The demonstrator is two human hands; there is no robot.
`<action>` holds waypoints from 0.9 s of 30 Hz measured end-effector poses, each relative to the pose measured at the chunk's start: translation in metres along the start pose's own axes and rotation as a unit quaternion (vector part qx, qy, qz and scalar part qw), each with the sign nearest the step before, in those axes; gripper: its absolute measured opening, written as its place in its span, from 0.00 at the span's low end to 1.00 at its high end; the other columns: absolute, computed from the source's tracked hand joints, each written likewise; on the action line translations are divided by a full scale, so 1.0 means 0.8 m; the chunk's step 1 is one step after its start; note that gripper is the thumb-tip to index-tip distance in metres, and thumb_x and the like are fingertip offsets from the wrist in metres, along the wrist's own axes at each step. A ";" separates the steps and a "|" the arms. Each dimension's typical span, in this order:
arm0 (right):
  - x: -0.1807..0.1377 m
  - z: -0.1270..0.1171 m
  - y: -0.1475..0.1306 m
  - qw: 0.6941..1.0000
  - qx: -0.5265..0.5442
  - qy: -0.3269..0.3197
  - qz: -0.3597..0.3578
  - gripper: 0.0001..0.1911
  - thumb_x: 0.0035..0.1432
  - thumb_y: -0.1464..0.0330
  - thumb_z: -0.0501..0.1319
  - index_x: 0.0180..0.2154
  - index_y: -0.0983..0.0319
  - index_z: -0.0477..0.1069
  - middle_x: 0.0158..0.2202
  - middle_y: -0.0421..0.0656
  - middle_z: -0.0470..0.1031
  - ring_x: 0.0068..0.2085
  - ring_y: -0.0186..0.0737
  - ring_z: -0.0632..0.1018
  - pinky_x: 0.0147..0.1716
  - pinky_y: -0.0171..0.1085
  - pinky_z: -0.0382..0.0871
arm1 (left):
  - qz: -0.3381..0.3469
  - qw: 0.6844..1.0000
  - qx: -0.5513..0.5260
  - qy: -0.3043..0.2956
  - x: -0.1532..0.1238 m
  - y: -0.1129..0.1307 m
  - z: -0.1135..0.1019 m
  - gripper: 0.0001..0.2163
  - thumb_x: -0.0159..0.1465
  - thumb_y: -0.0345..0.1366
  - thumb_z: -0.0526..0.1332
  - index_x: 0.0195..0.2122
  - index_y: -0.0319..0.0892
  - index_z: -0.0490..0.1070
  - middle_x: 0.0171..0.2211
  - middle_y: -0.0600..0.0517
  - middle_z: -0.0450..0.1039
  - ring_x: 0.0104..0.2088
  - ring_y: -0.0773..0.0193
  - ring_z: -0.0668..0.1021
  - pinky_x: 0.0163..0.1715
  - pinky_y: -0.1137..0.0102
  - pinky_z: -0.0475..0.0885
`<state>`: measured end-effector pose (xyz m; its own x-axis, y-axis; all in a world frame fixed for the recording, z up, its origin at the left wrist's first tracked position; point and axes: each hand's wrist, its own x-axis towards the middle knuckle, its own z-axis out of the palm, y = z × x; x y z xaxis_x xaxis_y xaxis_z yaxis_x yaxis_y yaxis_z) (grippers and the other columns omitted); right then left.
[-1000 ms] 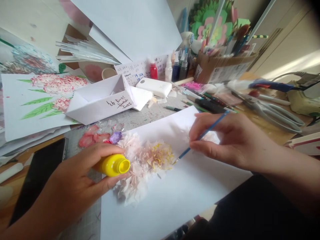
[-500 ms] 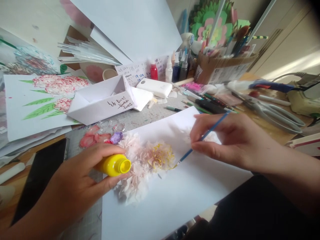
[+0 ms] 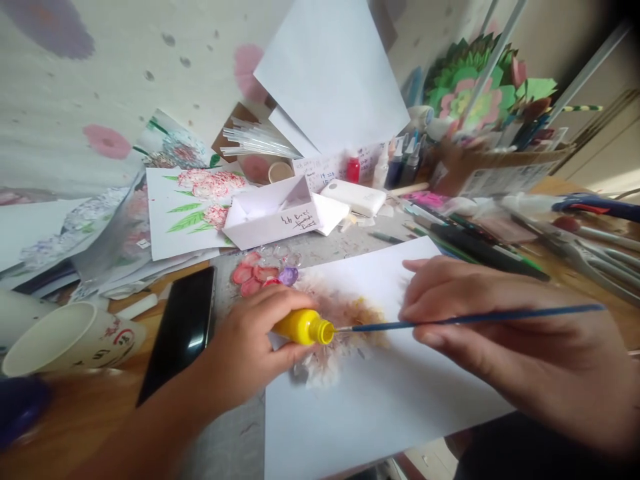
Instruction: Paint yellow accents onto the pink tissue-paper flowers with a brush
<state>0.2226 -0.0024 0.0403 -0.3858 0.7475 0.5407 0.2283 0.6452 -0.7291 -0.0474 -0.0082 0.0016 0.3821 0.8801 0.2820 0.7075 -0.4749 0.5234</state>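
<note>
My left hand is wrapped round a small yellow paint bottle, tilted with its uncapped mouth to the right. Between thumb and fingers, my right hand pinches a thin blue paintbrush, held almost level. The brush tip is at the bottle's mouth. Beneath both hands lies a sheet of white paper. On it sit pale pink ruffled paper flowers, one with yellow colouring on its petals. They are blurred and partly hidden behind the bottle and brush.
A black phone and a paper cup stand left. Behind are an open white box, a red paint bottle and a flower painting. Pens, scissors and a cardboard box of brushes fill the right side.
The paintbrush has gone from the yellow-tinted flower's right edge to the bottle's mouth, swinging from slanted to nearly level. My view has shifted left, bringing the paper cup into sight.
</note>
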 end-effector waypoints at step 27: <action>-0.003 -0.020 0.025 0.989 0.049 0.043 0.130 0.05 0.51 0.65 0.73 0.26 0.54 0.80 0.28 0.40 0.82 0.31 0.40 0.81 0.28 0.35 0.75 | -0.004 1.000 -0.003 0.009 -0.003 -0.009 0.003 0.11 0.59 0.40 0.68 0.43 0.49 0.75 0.38 0.54 0.81 0.38 0.59 0.81 0.42 0.68 0.74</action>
<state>0.2426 0.0108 0.0313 -0.2469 0.8993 0.3610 0.2202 0.4148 -0.8829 -0.0516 -0.0067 -0.0048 0.3650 0.8841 0.2918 0.7073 -0.4671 0.5306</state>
